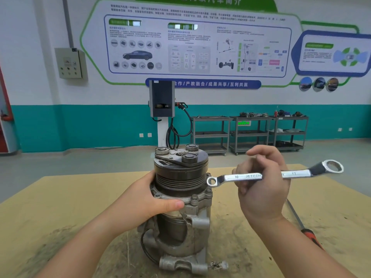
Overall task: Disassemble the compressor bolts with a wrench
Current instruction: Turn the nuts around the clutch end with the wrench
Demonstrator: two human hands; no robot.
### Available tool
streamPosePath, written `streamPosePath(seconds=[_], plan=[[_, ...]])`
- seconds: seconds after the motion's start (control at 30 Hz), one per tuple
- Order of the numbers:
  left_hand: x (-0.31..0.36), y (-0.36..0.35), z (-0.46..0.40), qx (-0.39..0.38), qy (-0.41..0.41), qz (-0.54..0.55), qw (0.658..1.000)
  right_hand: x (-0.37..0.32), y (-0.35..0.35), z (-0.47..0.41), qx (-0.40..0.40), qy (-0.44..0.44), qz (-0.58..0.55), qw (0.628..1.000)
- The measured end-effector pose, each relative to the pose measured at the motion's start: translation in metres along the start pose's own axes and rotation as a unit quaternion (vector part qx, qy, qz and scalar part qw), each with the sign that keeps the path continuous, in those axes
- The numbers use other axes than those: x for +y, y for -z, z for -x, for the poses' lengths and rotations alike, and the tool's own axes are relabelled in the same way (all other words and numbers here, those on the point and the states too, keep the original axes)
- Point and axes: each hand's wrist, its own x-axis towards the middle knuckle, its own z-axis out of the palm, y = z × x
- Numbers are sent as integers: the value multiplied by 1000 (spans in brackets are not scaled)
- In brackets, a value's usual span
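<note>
A grey metal compressor (180, 197) stands upright on the wooden table (50, 207), its black pulley on top. My left hand (148, 199) grips its body just under the pulley, thumb across the front. My right hand (263, 183) holds a silver double ring wrench (241, 176) by its middle, level in the air. The wrench's small ring end (211, 181) hovers just right of the pulley, above a flange bolt (194, 197). Its large ring end (332, 167) points right.
A screwdriver with an orange handle (311, 236) lies on the table at the right, partly behind my right forearm. Beyond the table stand a charging post (162, 109) and metal shelf carts (249, 133) by the wall.
</note>
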Motion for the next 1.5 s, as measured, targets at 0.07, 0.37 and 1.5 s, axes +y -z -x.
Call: streamPosePath(seconds=[0.07,0.37,1.5], plan=[[0,0,0,-1,0,8,1000,1,-4,-2,32,-91,-29,995],[-2,1,0,-1,0,15,1000,10,-5,-4,27,-370,20,929],[-14,-3,-3,9,-19,59,998,15,-16,26,75,-153,-35,985]])
